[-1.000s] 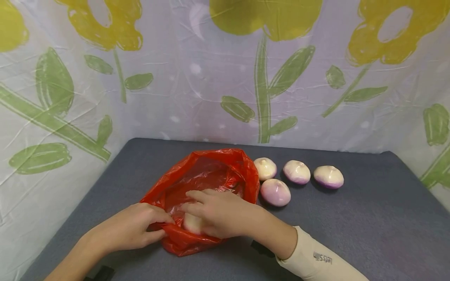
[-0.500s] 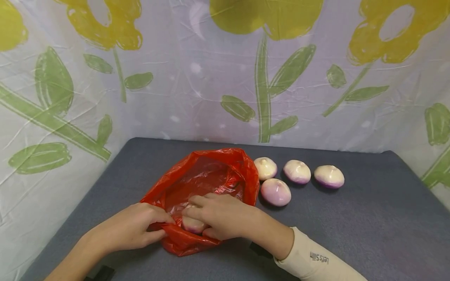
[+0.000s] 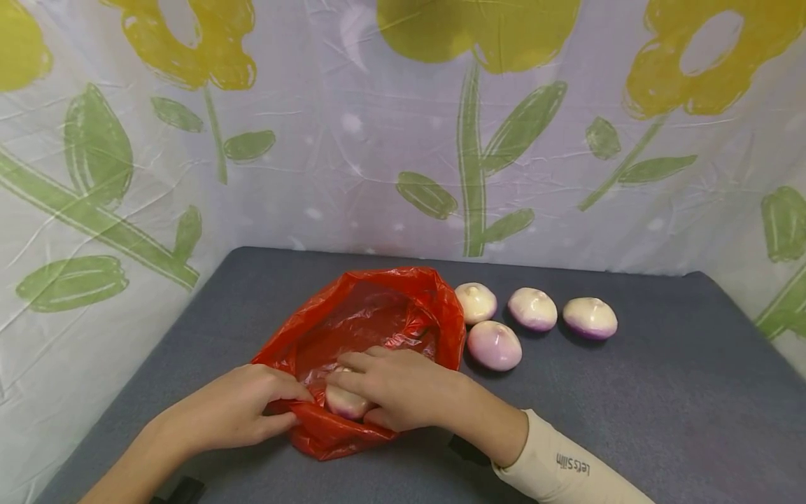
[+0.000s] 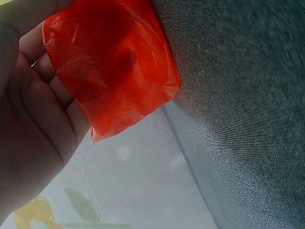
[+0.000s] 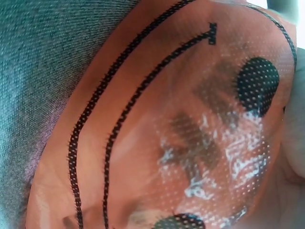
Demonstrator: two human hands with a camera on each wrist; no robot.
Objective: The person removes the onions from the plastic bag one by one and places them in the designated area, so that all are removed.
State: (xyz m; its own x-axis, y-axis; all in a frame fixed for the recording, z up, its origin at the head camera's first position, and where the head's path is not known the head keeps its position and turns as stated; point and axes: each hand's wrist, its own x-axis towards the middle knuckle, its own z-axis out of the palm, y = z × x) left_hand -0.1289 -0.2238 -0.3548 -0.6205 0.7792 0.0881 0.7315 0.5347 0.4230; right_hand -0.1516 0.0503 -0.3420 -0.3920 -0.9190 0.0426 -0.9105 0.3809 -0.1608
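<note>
A red plastic bag (image 3: 378, 276) lies on the table with its mouth spread wide. My left hand (image 3: 242, 402) pinches the bag's near left rim between thumb and fingers; in the left wrist view a flap of red plastic (image 4: 114, 71) hangs from those fingers. Just inside the near rim sits a white and purple turnip (image 3: 345, 404). Over it my right hand (image 3: 397, 388) reaches into the bag, fingers curled across its top and thumb at its right side. Printed bag plastic (image 5: 167, 119) fills most of the right wrist view, with part of the right hand (image 5: 295, 143) at the edge.
Right of the bag, a pink-tinged turnip (image 3: 495, 346) and a pale one close behind it, a turnip (image 3: 475, 303), lie against its side. Farther right are another turnip (image 3: 532, 309) and a last turnip (image 3: 590, 318). A flower-printed curtain (image 3: 340, 175) stands behind the grey table (image 3: 630, 406).
My right hand's fingers have drawn down and curled over the turnip in the bag, showing more of its purple side. The left hand and bag have stayed put.
</note>
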